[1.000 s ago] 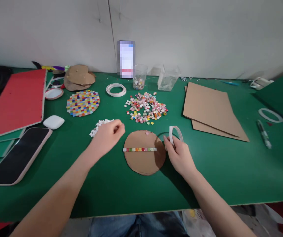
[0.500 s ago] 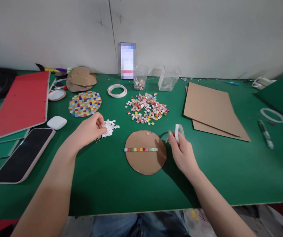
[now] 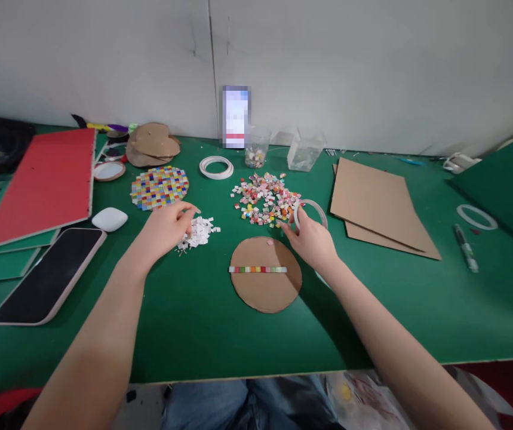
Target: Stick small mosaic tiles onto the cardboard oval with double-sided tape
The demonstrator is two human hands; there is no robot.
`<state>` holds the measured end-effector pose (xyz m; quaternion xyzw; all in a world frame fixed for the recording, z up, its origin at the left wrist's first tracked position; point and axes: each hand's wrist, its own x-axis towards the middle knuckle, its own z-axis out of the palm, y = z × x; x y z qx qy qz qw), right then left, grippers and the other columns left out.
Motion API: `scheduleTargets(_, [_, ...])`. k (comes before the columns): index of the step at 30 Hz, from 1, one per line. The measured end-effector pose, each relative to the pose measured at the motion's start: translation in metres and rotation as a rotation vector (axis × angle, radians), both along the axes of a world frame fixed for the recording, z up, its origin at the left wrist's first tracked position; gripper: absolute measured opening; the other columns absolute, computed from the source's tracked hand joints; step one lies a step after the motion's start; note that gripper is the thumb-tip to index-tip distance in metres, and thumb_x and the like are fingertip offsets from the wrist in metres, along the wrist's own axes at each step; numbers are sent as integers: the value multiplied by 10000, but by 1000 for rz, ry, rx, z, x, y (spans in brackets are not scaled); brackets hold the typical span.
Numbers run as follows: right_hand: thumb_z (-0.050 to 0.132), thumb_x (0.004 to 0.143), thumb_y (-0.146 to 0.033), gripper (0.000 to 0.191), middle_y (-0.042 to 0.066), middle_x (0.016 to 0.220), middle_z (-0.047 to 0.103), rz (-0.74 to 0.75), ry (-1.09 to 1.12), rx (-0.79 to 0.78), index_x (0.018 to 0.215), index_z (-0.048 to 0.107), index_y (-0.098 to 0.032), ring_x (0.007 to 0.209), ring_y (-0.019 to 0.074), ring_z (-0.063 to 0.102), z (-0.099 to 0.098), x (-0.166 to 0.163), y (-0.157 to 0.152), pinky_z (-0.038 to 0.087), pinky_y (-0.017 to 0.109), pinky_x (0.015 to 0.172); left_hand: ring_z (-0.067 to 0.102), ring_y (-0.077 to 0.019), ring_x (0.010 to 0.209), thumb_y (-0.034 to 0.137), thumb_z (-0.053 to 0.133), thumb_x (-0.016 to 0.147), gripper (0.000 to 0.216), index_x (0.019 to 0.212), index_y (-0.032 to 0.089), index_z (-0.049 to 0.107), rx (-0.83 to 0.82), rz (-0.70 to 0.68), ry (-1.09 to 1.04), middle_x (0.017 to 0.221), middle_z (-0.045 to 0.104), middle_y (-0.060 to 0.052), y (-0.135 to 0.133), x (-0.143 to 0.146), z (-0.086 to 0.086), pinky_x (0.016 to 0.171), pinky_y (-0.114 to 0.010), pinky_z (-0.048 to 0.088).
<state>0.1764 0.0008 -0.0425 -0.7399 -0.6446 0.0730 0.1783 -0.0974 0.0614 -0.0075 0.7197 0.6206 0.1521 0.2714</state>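
Note:
My left hand (image 3: 169, 227) hovers at the edge of a pile of small white paper scraps (image 3: 200, 232), its index finger stretched out and apart from the thumb. My right hand (image 3: 312, 239) holds a roll of white double-sided tape (image 3: 316, 209), with thumb and index finger pointing to the near edge of the colourful mosaic tile heap (image 3: 263, 194). Between the hands lies a round cardboard disc (image 3: 265, 295). One straight row of coloured tiles (image 3: 258, 269) crosses its middle, and a single pink tile (image 3: 270, 242) rests near its far rim.
A tile-covered disc (image 3: 160, 188), a white case (image 3: 110, 220), a dark phone (image 3: 50, 280) and a red board (image 3: 43, 185) lie left. Another tape roll (image 3: 216, 168), a cup (image 3: 256, 149) and a clear box (image 3: 305, 150) stand behind. Cardboard sheets (image 3: 375, 203) lie right.
My right hand has moved left and away from me with the tape roll, toward the tile heap. The left hand's pinched fingers have parted over the paper scraps. The view has shifted slightly.

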Motion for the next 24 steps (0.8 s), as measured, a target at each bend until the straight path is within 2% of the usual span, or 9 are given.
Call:
scheduleTargets(3, [535, 831, -382, 189, 27, 646, 585, -10, -65, 16, 788, 509, -200, 589, 192, 557, -8, -2, 10, 243, 248, 456, 555, -153, 518, 478, 401, 852, 354, 922, 199, 607, 57, -11, 5, 572, 594, 4, -2, 4, 1, 489, -234, 363])
scheduleTargets(7, [558, 807, -404, 204, 32, 694, 595, 2, -48, 88, 794, 520, -204, 619, 191, 556, -16, -1, 11, 255, 248, 475, 533, -149, 493, 451, 403, 861, 322, 787, 197, 586, 86, -70, 2, 536, 570, 10, -6, 8, 3, 502, -243, 350])
scheduleTargets(10, [545, 810, -385, 188, 14, 643, 564, 40, 36, 105, 838, 539, -199, 560, 172, 528, -18, 2, 8, 278, 247, 480, 518, -146, 479, 437, 401, 863, 318, 733, 199, 566, 98, -82, 11, 524, 565, 9, -8, 9, 5, 493, -245, 337])
scheduleTargets(16, [518, 820, -313, 155, -36, 544, 485, 118, 167, 37, 923, 543, -200, 481, 151, 481, -18, 9, 5, 300, 243, 483, 513, -144, 485, 435, 403, 861, 315, 749, 199, 580, 84, -70, 15, 527, 557, 7, -9, 10, 5, 478, -240, 325])
scheduleTargets(24, [539, 812, -266, 70, 44, 744, 620, 114, 140, 50, 810, 524, -198, 605, 182, 553, -21, 8, 10, 308, 256, 511, 509, -141, 478, 453, 403, 859, 324, 809, 205, 606, 9, -64, -11, 525, 555, 13, -10, 12, 0, 471, -234, 329])
